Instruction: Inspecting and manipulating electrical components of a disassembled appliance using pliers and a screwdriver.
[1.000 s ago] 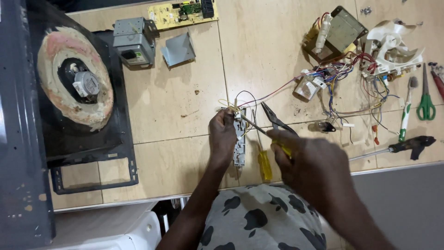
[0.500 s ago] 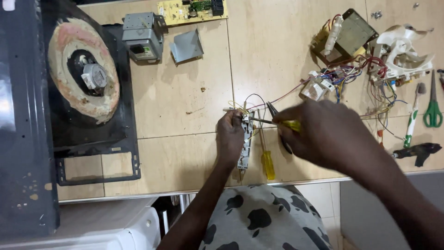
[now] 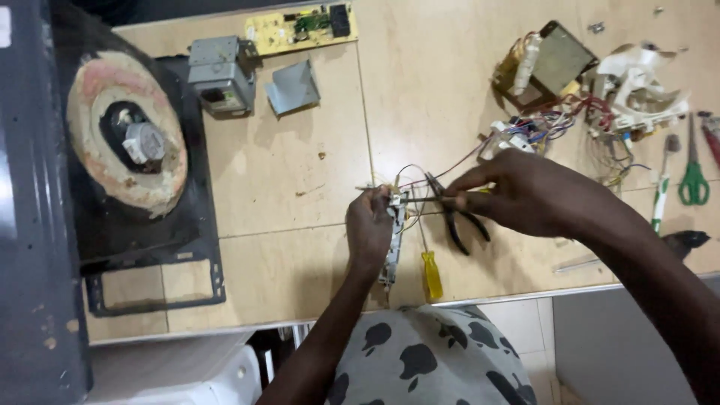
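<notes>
— Left hand (image 3: 369,226)?
— Fingers clamped on a long pale switch bracket (image 3: 393,240), held upright-ish along the near part of the wooden surface (image 3: 300,172), lower end close to the front edge.

— Right hand (image 3: 529,193)?
— Fingers pinched together on a thin screwdriver (image 3: 442,198), yellow handle mostly hidden in the palm, shaft lying level and pointing at the top of the bracket. Tip touching or just short of it; cannot tell which.

— Near the bracket?
— Thin red and yellow wires (image 3: 442,166) leading off its top toward the far right. Black-handled pliers (image 3: 454,217) lying flat just under the right hand. A second screwdriver with a yellow handle (image 3: 431,274) flat beside the bracket, near the front edge.

— Further right?
— A transformer (image 3: 551,64), a tangle of coloured wires with white connectors (image 3: 540,127), a white plastic part (image 3: 637,86), green-handled scissors (image 3: 694,180).

— Left side?
— A dark opened appliance casing (image 3: 112,225) with a worn round ring and motor hub (image 3: 139,142). Beyond it a grey metal box (image 3: 221,75), a bent metal plate (image 3: 294,86), a yellowish circuit board (image 3: 300,26).
</notes>
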